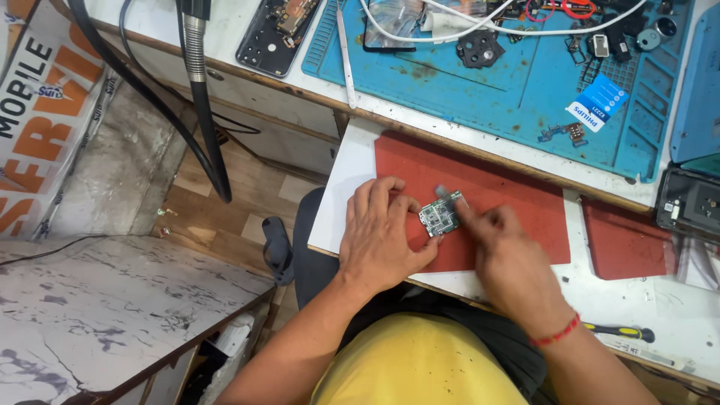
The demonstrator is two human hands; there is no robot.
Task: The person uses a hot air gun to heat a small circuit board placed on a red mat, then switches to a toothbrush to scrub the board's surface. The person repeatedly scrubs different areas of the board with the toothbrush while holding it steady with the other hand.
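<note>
Both hands (386, 232) (510, 259) on circuit board (441, 214), mid red mat (487, 187).

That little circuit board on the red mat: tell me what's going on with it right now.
A person seated at a workbench has a small green circuit board on a red mat. The left hand steadies the board from its left side, fingers resting at its edge. The right hand reaches in from the right with a finger on the board; it is blurred. Behind lies a blue work mat strewn with phone parts, and a screwdriver sits near the right wrist.
</note>
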